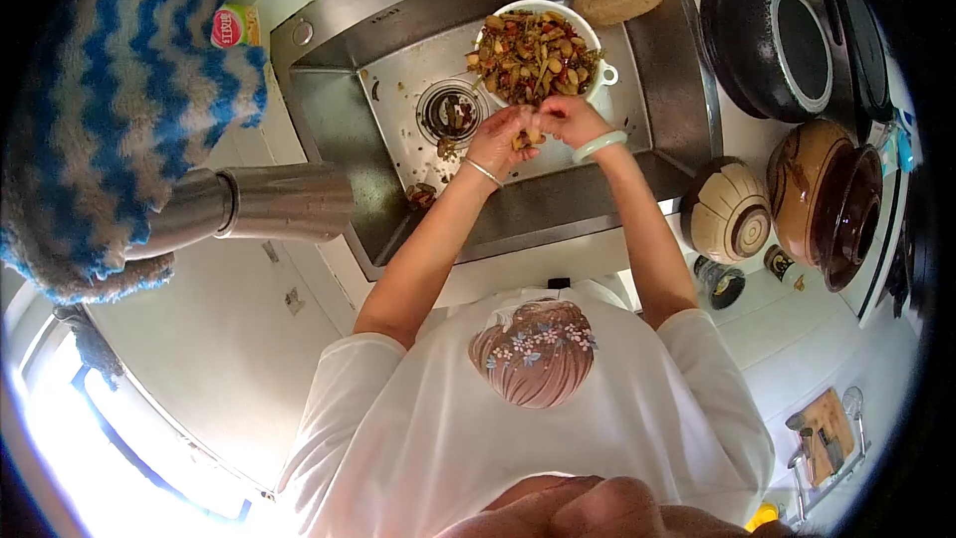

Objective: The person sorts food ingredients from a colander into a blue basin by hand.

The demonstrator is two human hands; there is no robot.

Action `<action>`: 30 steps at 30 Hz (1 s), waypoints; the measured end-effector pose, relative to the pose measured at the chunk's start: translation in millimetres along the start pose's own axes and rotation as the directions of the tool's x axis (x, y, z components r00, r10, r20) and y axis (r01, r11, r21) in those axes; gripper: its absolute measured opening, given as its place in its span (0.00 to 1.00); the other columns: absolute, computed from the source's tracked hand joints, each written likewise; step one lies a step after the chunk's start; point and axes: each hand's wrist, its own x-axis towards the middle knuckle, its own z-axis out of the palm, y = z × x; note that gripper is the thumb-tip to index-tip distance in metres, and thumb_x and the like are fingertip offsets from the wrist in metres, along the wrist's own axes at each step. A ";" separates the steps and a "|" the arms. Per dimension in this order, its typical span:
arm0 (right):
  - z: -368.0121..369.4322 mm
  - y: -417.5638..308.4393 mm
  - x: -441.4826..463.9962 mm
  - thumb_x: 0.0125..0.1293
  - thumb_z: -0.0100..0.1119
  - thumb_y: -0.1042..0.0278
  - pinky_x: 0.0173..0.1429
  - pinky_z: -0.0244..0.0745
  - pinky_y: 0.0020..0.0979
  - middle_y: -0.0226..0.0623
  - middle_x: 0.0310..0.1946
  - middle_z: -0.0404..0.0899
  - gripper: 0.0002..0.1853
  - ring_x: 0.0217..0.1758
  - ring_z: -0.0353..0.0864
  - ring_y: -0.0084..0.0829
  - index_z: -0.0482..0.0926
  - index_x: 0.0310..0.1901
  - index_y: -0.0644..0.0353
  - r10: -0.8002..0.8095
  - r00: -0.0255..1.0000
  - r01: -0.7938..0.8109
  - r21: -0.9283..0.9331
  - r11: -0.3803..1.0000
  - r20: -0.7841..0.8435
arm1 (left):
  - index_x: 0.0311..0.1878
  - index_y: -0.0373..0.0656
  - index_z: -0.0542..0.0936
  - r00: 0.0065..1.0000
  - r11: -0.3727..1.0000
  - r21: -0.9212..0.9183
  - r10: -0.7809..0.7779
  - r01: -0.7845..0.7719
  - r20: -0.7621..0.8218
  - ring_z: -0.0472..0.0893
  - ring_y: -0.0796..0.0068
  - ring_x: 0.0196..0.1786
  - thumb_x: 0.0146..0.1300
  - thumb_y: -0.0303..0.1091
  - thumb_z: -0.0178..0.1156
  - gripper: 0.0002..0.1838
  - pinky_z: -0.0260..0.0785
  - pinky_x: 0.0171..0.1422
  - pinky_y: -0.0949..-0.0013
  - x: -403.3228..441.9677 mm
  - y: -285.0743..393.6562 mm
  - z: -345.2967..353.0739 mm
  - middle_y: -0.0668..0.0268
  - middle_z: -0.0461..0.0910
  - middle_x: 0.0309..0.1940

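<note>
Left hand (498, 142) gripping yellowish-brown pieces (527, 139), right hand (571, 124) meeting it, its grip unclear, heaped white bowl (607, 73) just beyond, in steel sink (398, 65)

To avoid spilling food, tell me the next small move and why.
Probably release the tan food pieces from the left hand into the white bowl: its near rim is close by, mixed food with similar-looking pieces fills it, and loose scraps lie by the drain.

Reaches over the near edge of the sink (558, 211) with the left arm (430, 254) and right arm (645, 224), both bare and slanting inward. Holds the left hand (498, 142) and right hand (577, 124) close together, curling both sets of fingers toward each other.
</note>
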 end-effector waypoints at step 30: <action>-44.9 12.9 51.8 0.48 0.56 0.76 0.45 0.70 0.35 0.42 0.41 0.73 0.12 0.41 0.74 0.42 0.77 0.37 0.55 -0.363 0.804 0.086 -0.511 0.855 -0.472 | 0.36 0.41 0.71 0.989 0.991 -0.079 -0.115 0.108 -0.089 0.78 0.68 0.30 0.57 0.32 0.52 0.07 0.71 0.26 0.75 -10.3 0.2 -42.2 0.59 0.76 0.29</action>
